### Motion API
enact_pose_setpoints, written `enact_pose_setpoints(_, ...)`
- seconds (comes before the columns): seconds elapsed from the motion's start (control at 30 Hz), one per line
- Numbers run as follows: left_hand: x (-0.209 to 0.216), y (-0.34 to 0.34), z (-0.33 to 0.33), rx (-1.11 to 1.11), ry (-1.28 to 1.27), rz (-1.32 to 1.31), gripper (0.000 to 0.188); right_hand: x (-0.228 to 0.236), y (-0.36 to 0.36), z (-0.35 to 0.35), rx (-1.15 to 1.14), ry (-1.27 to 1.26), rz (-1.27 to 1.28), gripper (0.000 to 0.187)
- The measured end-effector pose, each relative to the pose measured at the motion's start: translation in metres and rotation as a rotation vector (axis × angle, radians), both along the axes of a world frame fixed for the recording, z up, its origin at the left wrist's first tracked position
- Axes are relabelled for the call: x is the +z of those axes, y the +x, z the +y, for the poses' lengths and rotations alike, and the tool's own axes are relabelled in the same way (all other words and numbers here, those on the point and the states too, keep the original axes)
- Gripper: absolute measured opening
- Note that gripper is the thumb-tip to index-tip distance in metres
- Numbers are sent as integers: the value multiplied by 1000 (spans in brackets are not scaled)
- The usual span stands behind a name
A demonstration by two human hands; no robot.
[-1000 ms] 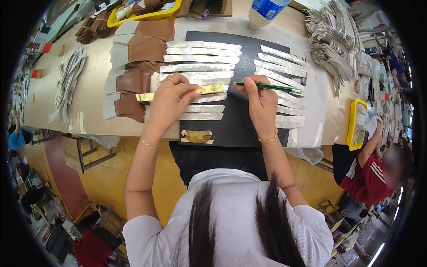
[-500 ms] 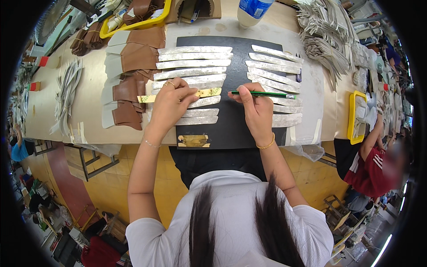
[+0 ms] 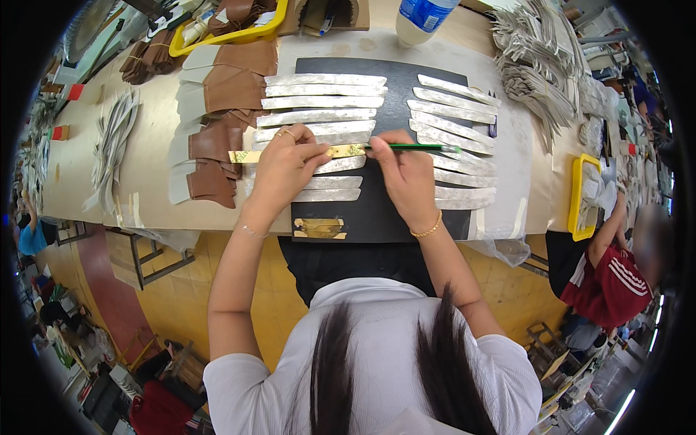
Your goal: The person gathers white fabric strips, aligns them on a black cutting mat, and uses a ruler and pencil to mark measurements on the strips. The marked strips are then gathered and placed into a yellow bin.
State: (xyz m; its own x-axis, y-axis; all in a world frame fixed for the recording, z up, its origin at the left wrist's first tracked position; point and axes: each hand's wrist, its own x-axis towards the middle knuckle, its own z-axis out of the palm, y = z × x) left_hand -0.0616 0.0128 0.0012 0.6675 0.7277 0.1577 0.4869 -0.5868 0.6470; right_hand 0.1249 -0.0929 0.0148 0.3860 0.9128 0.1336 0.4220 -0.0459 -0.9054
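Note:
My left hand [image 3: 284, 168] is closed in a pinch on a narrow yellowish strip [image 3: 245, 156] with green markings. The strip lies crosswise over a column of pale silvery strips [image 3: 322, 101]. My right hand [image 3: 409, 181] grips a green pencil [image 3: 428, 147], and its fingertips are close against the strip's right end. The pencil's point is hidden or too small to make out there. To the right, a second column of silvery strips [image 3: 464, 141] is fanned over the black mat [image 3: 399, 210]; some lie partly behind my right hand.
Brown leather pieces [image 3: 232, 90] with pale backing overlap left of the mat. A bundle of pale strips [image 3: 116, 152] lies farther left, with stacked bundles [image 3: 536, 90] at the back right. A bottle [image 3: 420, 22] and a yellow tray [image 3: 225, 40] stand behind. A co-worker [image 3: 609, 283] sits at the right.
My right hand has moved left with the pencil, from apart to the right end of the yellowish strip. My left hand keeps its pinch. The whole view has shifted slightly.

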Motion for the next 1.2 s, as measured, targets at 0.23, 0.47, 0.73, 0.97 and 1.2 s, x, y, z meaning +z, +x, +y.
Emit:
enact_pose_setpoints(0.23, -2, 2, 1, -29, 55, 1, 13, -6, -21, 28, 129, -32, -302, 19)
enact_pose_setpoints(0.47, -7, 1, 0, -31, 106, 9, 12, -8, -26, 29, 129, -19, -414, 21)
enact_pose_setpoints(0.73, -5, 1, 1, -28, 103, 30, 12, -9, -27, 29, 125, 5, -426, 19)
enact_pose_setpoints(0.97, 5, -2, 4, -4, -92, -57, 18, -3, -9, 25, -53, 46, -39, 22)
enact_pose_setpoints(1.2, 6, 5, 16, 8, -27, -42, 19, 12, 19, 13, -117, 66, 170, 28)
